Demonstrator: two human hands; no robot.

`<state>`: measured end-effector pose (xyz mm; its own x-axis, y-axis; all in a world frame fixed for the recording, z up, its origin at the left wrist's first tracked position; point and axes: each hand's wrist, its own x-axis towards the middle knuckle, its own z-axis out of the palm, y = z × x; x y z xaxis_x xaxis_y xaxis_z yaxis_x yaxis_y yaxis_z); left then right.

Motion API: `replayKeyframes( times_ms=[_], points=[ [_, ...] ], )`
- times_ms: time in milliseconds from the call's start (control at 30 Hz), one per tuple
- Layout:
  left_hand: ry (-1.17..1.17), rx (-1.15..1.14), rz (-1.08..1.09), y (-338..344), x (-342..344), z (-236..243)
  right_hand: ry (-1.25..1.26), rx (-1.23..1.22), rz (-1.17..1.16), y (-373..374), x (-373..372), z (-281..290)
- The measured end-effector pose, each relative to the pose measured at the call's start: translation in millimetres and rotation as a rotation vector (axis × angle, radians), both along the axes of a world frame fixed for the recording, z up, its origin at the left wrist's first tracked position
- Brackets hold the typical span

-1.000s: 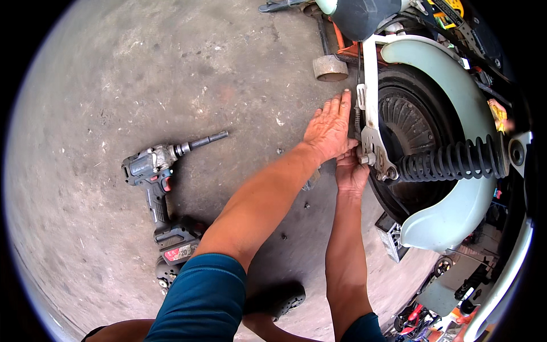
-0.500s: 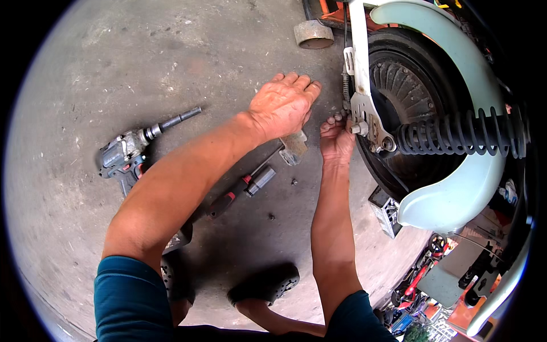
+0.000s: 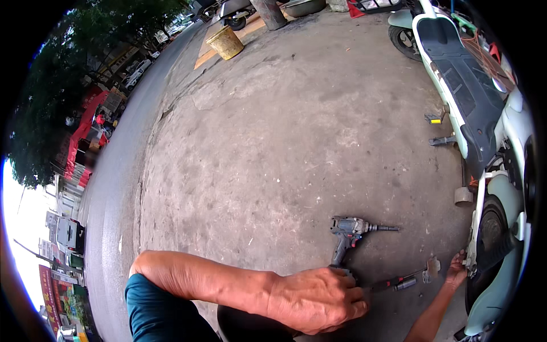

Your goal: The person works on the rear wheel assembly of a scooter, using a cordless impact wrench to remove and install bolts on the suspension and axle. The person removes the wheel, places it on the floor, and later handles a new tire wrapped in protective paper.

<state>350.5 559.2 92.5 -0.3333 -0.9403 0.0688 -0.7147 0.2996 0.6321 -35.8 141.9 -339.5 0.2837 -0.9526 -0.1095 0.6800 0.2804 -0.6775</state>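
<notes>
My left hand (image 3: 319,300) hangs low in front of me, its fingers curled and facing away from me, so what they may hold is hidden. Just past it on the concrete lie a tool with a red and black handle (image 3: 388,283), a silver socket (image 3: 405,284) and a worn, flat metal piece (image 3: 432,268). An impact wrench (image 3: 348,229) with a long socket rests farther out. At the right, my right hand (image 3: 456,271) bends its fingers round the axle area beside the wheel (image 3: 491,228) of a pale green scooter (image 3: 441,74); its grip is partly hidden.
A round metal cylinder (image 3: 463,196) stands by the scooter. Pedals (image 3: 436,119) stick out from its side. Far off are a yellow bucket (image 3: 225,43), a grey road (image 3: 111,216) with parked vehicles, and trees.
My view has swung up and left, bringing the road into sight. The left hand has drawn back from beside the wheel toward me and curled; the right stays at the axle.
</notes>
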Motion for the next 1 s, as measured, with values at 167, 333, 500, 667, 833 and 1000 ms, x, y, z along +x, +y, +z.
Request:
replayKeyframes(
  times_ms=[167, 333, 500, 667, 833, 1000],
  points=[
    [0.106, -0.152, 0.065, 20.6, -37.9, 37.1, -0.187, -0.012, 0.254, -38.0, -27.3, -50.0],
    [-0.159, -0.012, -0.018, 18.3, -64.1, 22.5, -0.095, 0.177, -0.069, 21.6, 23.2, -2.4],
    [-0.147, -0.119, -0.24, 14.6, -83.1, 21.1, -0.064, 0.147, 0.104, -16.0, -36.5, -24.3],
    [-0.113, -0.101, -0.245, 14.2, -109.9, 6.8, 0.101, 0.166, 0.078, -25.1, -21.4, -29.4],
    [-0.061, 0.077, -0.239, 14.1, -118.3, -5.3, 0.148, 0.346, -0.092, 24.4, 18.6, -50.1],
    [-0.072, -0.105, -0.382, 10.3, -117.5, 16.1, -0.063, -0.218, 0.342, -146.9, -93.3, -54.8]
  ],
)
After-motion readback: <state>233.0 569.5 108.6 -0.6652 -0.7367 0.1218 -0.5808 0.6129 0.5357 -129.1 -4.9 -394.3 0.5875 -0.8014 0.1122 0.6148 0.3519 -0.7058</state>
